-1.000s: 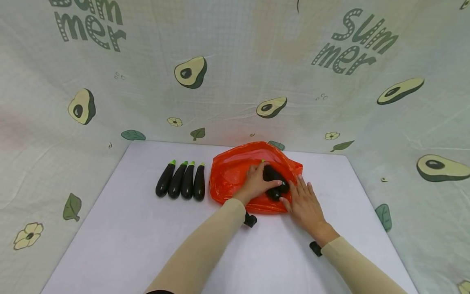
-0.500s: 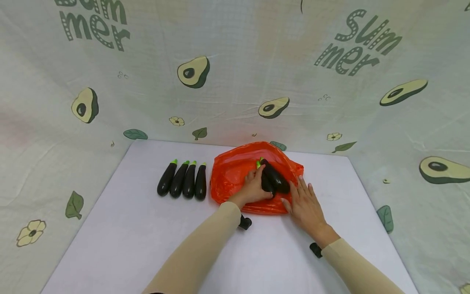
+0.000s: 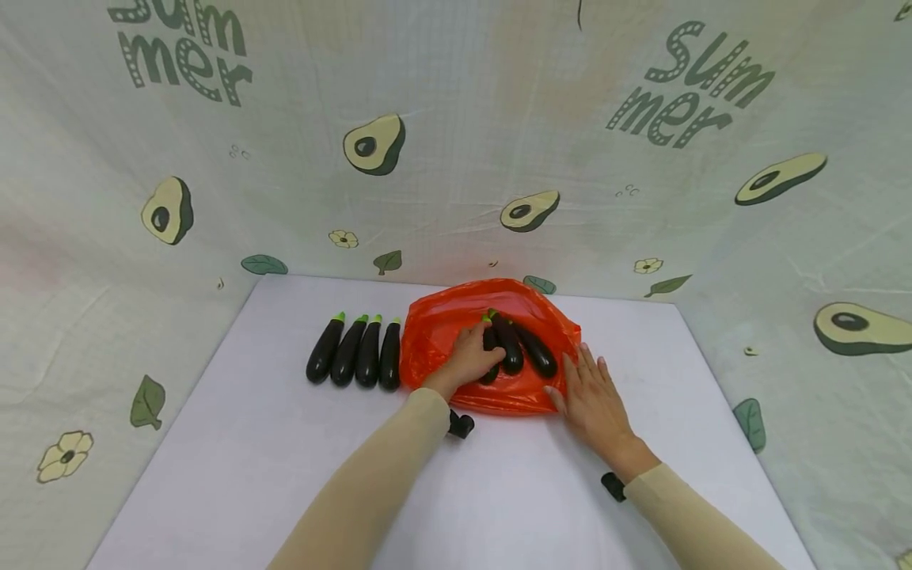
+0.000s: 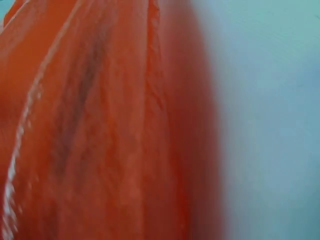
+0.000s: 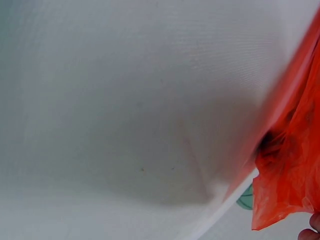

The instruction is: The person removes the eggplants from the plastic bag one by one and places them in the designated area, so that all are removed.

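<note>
A red plastic bag (image 3: 435, 332) lies with its mouth open towards the back of the table. Inside it three dark eggplants with green stem ends show side by side. My left hand (image 3: 466, 358) reaches into the bag and grips the leftmost eggplant (image 3: 490, 342), partly covering it. The middle eggplant (image 3: 508, 348) lies close beside that one, and the right eggplant (image 3: 537, 354) slants near the bag's right side. My right hand (image 3: 594, 404) has its fingers straight, touching the bag's right edge. Red plastic (image 4: 115, 125) fills much of the left wrist view, hiding the hand there.
Several eggplants (image 3: 368, 352) stand in a row left of the bag, stems pointing away. The white table (image 3: 499, 507) carries everything. A cloth (image 3: 442, 158) printed with avocados hangs behind and at the sides. The bag's crumpled corner (image 5: 280, 195) shows in the right wrist view.
My left hand has moved left within the bag, with an eggplant in its grip. The eggplants, bunched together earlier, now lie spread side by side. My right hand has stayed at the bag's edge.
</note>
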Available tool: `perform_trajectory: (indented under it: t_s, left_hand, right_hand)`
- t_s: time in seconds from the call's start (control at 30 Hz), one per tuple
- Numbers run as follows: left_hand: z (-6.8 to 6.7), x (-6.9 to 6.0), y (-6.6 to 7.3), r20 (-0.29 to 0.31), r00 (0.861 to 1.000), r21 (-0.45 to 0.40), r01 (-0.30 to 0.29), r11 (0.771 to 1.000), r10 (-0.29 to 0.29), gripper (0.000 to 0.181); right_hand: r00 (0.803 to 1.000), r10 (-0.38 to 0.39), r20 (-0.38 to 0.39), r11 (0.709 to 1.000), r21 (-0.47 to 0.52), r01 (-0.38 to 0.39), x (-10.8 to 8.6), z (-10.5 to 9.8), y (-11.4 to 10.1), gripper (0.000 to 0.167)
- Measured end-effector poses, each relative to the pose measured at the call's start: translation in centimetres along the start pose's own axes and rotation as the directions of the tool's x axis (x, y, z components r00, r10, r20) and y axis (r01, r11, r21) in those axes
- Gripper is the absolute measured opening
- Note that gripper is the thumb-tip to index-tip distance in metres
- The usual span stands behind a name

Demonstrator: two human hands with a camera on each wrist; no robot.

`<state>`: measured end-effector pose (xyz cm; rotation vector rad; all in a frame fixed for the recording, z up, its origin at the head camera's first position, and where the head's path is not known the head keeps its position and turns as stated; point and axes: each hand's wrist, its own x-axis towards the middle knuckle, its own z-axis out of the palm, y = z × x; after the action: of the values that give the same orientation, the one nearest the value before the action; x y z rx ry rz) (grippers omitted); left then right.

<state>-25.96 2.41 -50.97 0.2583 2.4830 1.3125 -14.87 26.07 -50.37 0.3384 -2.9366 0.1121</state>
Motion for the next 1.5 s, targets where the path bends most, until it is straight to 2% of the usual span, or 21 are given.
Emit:
perform_trajectory:
  t_s: [0.17, 0.4, 0.5, 0.63, 0.77, 0.97, 1.13, 1.27, 1.5]
  left_hand:
    - [-0.6, 0.5, 0.1, -0.082, 0.996, -0.016, 0.026, 1.000, -0.027, 0.080]
    - [-1.1, 1.3, -0.1, -0.071, 0.997, -0.035, 0.021, 0.999, -0.024, 0.086]
    - [-1.0, 1.7, -0.3, -0.059, 0.998, -0.009, 0.031, 0.999, -0.031, 0.088]
    - [-1.2, 2.0, -0.5, -0.031, 0.999, -0.025, 0.021, 0.999, -0.022, 0.088]
    - [-1.7, 2.1, -0.4, 0.015, 1.000, -0.109, -0.001, 0.994, 0.003, 0.082]
    - [-2.3, 2.3, -0.3, 0.095, 0.995, -0.270, -0.004, 0.963, 0.031, 0.080]
    - [-3.0, 2.3, -0.3, 0.127, 0.990, -0.318, -0.011, 0.948, 0.054, 0.088]
    - [-3.8, 1.9, -0.6, 0.139, 0.987, -0.308, -0.031, 0.951, 0.077, 0.094]
    - [-4.6, 0.8, -0.9, 0.094, 0.992, -0.228, -0.061, 0.972, 0.084, 0.090]
  right_hand:
    - [1.000, -0.002, -0.001, 1.000, -0.011, 0.002, 0.0, 0.1, -0.1, 0.077]
    - [1.000, 0.002, 0.008, 1.000, -0.010, -0.002, -0.1, 0.3, -0.1, 0.077]
    - [1.000, -0.005, 0.006, 1.000, -0.016, 0.005, -0.1, 0.3, -0.1, 0.077]
    - [1.000, -0.010, -0.005, 1.000, -0.017, 0.009, -0.1, 0.3, -0.1, 0.077]
    - [1.000, -0.010, -0.018, 1.000, -0.009, 0.010, -0.1, 0.3, 0.0, 0.076]
    - [1.000, -0.008, -0.016, 1.000, -0.012, 0.008, -0.1, 0.1, 0.2, 0.075]
    - [1.000, -0.008, -0.010, 1.000, -0.008, 0.008, -0.1, 0.0, 0.0, 0.075]
    - [1.000, -0.009, -0.008, 1.000, -0.011, 0.009, -0.1, -0.1, 0.1, 0.075]
    - [1.000, -0.003, -0.016, 1.000, -0.013, 0.003, -0.4, -0.1, 0.8, 0.075]
